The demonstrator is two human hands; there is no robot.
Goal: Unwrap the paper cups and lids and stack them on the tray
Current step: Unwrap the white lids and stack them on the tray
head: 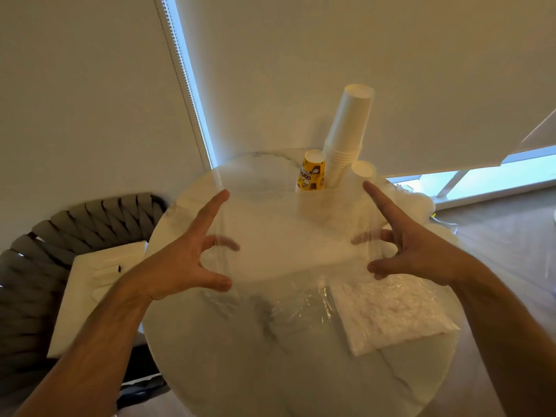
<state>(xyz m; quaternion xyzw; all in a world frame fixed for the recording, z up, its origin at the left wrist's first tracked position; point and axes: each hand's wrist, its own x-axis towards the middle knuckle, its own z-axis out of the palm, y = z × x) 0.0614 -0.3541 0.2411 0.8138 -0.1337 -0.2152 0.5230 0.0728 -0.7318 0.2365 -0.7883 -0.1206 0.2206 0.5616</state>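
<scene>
Two hands stretch clear plastic wrap over a round marble desk.

The left hand (pixel 183 260) and right hand (pixel 412 245) each have fingers spread and curled on a blurred sheet of clear wrap (pixel 288 236), held taut between them. At 12 o'clock stand a tall stack of white cups (pixel 346 139), a yellow cup (pixel 311 173) and a short white cup (pixel 363 169). A bag of white lids (pixel 388 314) lies at 4 o'clock on the desk (pixel 270 371).

Round marble-look table (pixel 255 371) fills lower centre. Woven grey chair (pixel 36 251) at left edge w/ a pale cushion (pixel 87 296) on its seat. White roller blinds (pixel 301 55) across top; window strip (pixel 481 182) mid-right, wood floor (pixel 511 236) below.
</scene>
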